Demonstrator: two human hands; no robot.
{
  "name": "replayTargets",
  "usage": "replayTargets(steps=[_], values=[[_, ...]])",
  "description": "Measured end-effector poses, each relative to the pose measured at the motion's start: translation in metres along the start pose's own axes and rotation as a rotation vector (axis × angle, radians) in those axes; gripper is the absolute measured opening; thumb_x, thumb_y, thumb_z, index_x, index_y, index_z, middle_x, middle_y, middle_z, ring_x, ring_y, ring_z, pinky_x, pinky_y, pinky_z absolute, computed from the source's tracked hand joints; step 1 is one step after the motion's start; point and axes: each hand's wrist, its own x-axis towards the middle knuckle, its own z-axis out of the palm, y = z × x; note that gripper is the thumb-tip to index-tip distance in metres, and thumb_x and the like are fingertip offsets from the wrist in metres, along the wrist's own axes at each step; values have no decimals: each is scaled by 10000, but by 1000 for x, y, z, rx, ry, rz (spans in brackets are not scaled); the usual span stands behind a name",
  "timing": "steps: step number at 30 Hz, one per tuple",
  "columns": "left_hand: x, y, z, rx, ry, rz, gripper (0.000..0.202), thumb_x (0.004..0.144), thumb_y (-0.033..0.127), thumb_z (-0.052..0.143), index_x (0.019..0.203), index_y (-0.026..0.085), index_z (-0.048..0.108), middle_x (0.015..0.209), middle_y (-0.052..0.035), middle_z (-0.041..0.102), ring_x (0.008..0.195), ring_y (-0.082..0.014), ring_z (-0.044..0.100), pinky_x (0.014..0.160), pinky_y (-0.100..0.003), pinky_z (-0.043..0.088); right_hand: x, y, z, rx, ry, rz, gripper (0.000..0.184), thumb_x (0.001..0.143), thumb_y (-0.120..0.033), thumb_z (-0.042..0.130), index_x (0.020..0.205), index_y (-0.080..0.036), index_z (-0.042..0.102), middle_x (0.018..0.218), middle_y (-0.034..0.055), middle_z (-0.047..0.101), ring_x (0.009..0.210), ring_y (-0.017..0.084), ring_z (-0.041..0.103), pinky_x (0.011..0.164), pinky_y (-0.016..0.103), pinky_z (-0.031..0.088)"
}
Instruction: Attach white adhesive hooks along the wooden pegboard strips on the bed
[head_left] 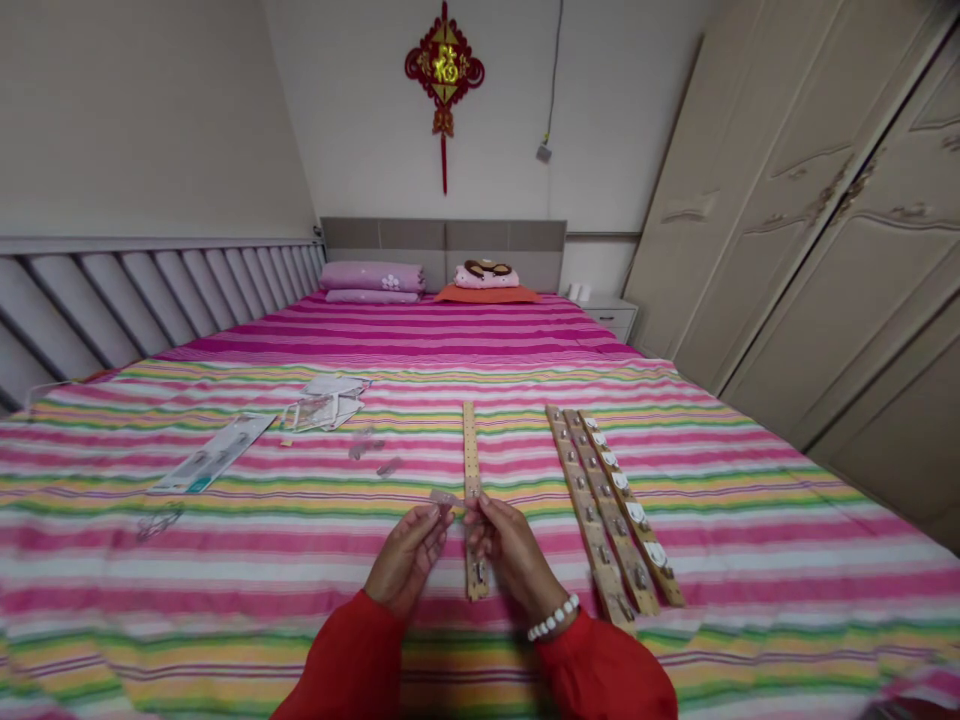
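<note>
A small clear plastic packet (442, 497) is pinched between the thumb and fingers of my left hand (409, 555). Close to the packet's right end, the fingertips of my right hand (510, 545) are pressed together; what they hold is too small to make out. Under and between both hands lies a narrow wooden strip (470, 440) with rows of small holes. Small metal pieces (478, 572) sit on its near end. Left of the strip, several small clear packets (365, 445) lie on the striped sheet.
To the right lie wooden strips carrying metal pieces (589, 513), one also with white round parts (636, 515). On the left are a flat printed package (214, 455), crumpled plastic bags (326, 405) and a wire-like bundle (159, 520). The striped sheet (247, 620) covers the bed.
</note>
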Motion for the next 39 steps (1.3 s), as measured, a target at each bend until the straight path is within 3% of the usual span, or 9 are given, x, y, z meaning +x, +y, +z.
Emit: replayTargets(steps=[4,9,14,22,27,32,39], values=[[-1,-7,-3,51,-102,33,294,531,202,879,695,149,641,723,-3,707,708,-101,674,610,-145,508,-11,-4,5,118,-57,69,350,632,-385,811,828,-107,730,634,33,671,467,85,559,432,178,431],[3,-12,-11,97,-99,45,334,483,259,898,663,141,643,690,-18,697,681,-98,655,616,-157,489,-17,-8,4,153,-60,77,282,535,-217,868,770,-127,741,583,-6,655,481,68,546,474,159,456],[1,-12,-8,105,-80,53,334,470,231,895,686,137,658,668,5,670,598,-69,597,567,-156,458,-17,-6,3,135,1,75,281,495,-161,865,740,-136,732,585,-14,659,467,56,538,455,148,429],[-1,-9,-8,51,-130,11,343,458,67,811,775,150,708,763,-16,702,686,-93,622,656,-179,501,-16,-3,-1,96,54,32,283,514,-163,835,777,-138,733,551,-21,638,435,54,501,440,165,395],[-4,-7,-6,60,-118,28,269,499,133,820,740,146,700,769,-18,696,698,-100,627,685,-198,510,-15,-3,-1,33,91,-14,286,518,-163,808,795,-139,740,543,-13,642,419,58,469,435,186,368],[-6,-10,-5,101,-126,51,324,482,181,863,759,147,698,797,-20,700,730,-106,634,720,-209,505,-14,-4,1,-48,125,-82,283,527,-171,796,804,-148,737,523,-36,612,391,62,434,418,207,317],[-6,-15,-5,182,-106,92,380,434,216,894,736,139,678,719,-12,700,690,-99,626,690,-197,487,-14,0,1,-129,56,-101,307,585,-295,811,848,-152,747,558,-21,617,433,72,433,445,223,324]])
